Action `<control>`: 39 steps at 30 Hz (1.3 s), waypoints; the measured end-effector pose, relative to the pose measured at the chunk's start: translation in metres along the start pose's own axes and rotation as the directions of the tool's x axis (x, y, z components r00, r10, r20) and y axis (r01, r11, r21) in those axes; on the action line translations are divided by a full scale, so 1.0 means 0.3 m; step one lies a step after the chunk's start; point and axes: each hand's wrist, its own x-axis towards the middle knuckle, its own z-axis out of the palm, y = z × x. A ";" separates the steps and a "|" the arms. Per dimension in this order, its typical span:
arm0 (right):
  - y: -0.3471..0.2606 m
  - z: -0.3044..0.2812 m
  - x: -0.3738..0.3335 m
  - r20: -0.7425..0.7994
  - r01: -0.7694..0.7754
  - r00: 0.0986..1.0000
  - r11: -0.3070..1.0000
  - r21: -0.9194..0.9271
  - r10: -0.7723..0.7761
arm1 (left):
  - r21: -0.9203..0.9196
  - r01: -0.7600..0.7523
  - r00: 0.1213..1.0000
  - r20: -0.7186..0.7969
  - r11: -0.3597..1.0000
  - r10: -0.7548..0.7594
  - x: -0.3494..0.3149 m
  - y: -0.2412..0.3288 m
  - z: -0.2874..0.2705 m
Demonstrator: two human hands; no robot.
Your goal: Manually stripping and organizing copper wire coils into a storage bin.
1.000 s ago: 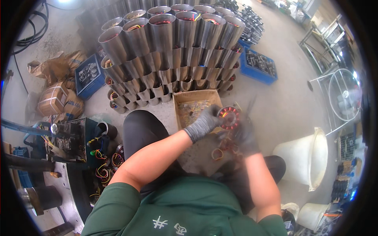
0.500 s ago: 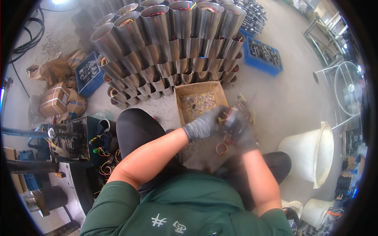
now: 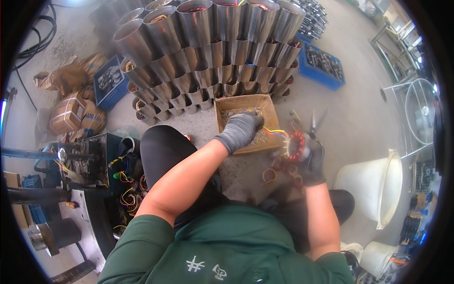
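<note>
My right hand, in a dark grey glove, is closed round a motor stator with red-laced windings. A pair of scissors also juts from this hand, blades apart and pointing away from me. Yellow, red and blue lead wires stretch from the stator to my gloved left hand, whose fingers are pinched on their ends. That hand is above an open cardboard box holding many small coloured wire scraps. More wound stators lie on the floor below my right hand, partly blurred.
Stacked steel cylinders with wires inside stand ahead. Blue crates of metal parts flank them. A white tub is at my right. Left of my knee stands a machine beside wired parts; brown paper sacks lie beyond.
My hands have drawn apart: the left went left over the box, the right moved right with the stator. The wires now stretch between them, and the scissor blades show clearly.
</note>
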 end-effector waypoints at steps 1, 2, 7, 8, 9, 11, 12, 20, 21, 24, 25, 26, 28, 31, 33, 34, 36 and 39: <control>-0.014 0.040 -0.016 0.044 -0.019 0.999 0.998 -0.060 0.022 | 0.008 -0.003 0.999 -0.046 1.000 0.003 0.002 -0.007 0.017; -0.026 0.073 -0.038 0.043 -0.020 0.999 0.998 -0.060 0.022 | 0.007 -0.002 0.999 -0.045 1.000 0.003 0.003 -0.004 0.029; -0.012 0.084 -0.079 -0.106 0.072 0.989 0.960 -0.269 -0.104 | -0.397 -0.137 0.845 -0.524 0.908 -0.102 -0.030 0.118 0.008; -0.002 0.091 -0.080 -0.170 0.157 0.962 0.939 -0.305 -0.216 | -0.397 -0.138 0.845 -0.525 0.907 -0.101 -0.037 0.121 0.015; 0.003 0.072 -0.067 -0.190 0.108 0.967 0.948 -0.300 -0.170 | -0.530 -0.132 0.892 -0.431 0.838 -0.132 -0.044 0.118 0.026; 0.014 0.095 -0.066 -0.183 0.145 0.959 0.931 -0.336 -0.215 | -0.643 -0.087 0.951 -0.282 0.761 -0.129 -0.057 0.112 0.054; 0.021 0.109 -0.063 -0.173 0.180 0.950 0.911 -0.371 -0.259 | -0.642 -0.085 0.950 -0.283 0.762 -0.133 -0.058 0.116 0.069; 0.105 0.042 -0.052 0.032 0.123 0.991 0.792 -0.598 -0.130 | -0.969 0.150 0.946 0.198 -0.199 -0.255 -0.023 0.084 0.056; 0.113 0.040 -0.045 -0.013 0.025 0.999 0.853 -0.521 -0.037 | -0.972 0.135 0.954 0.180 -0.194 -0.239 -0.024 0.081 0.055; 0.142 0.016 -0.030 -0.086 -0.176 0.984 0.923 -0.341 0.155 | -0.976 0.192 0.953 0.210 -0.101 -0.217 -0.035 0.081 0.052; 0.159 -0.002 -0.019 -0.130 -0.158 0.984 0.926 -0.342 0.120 | -0.966 0.258 0.942 0.254 -0.012 -0.219 -0.038 0.085 0.052; 0.161 0.018 -0.012 -0.168 -0.144 0.982 0.928 -0.344 0.090 | -0.966 0.259 0.941 0.255 -0.012 -0.221 -0.040 0.084 0.068; 0.126 0.056 -0.030 -0.113 -0.116 0.991 0.905 -0.410 0.076 | -0.947 0.242 0.898 0.137 0.209 -0.419 -0.039 0.081 0.106; 0.125 0.024 -0.033 -0.056 -0.145 0.989 0.876 -0.461 0.134 | -0.950 0.228 0.902 0.124 0.213 -0.413 -0.031 0.038 0.092; 0.121 0.032 -0.032 -0.047 -0.205 0.977 0.870 -0.448 0.206 | -0.956 0.232 0.908 0.146 0.182 -0.394 -0.025 0.006 0.091; 0.111 0.041 -0.032 -0.023 -0.216 0.972 0.853 -0.476 0.234 | -0.955 0.233 0.908 0.146 0.184 -0.393 -0.023 -0.004 0.094; 0.101 0.042 -0.029 -0.007 -0.230 0.965 0.834 -0.502 0.262 | -0.960 0.226 0.920 0.155 0.165 -0.359 -0.024 -0.002 0.100; 0.089 0.029 -0.020 0.033 -0.188 0.964 0.764 -0.617 0.264 | -0.928 0.316 0.916 0.244 0.196 -0.320 -0.033 0.019 0.070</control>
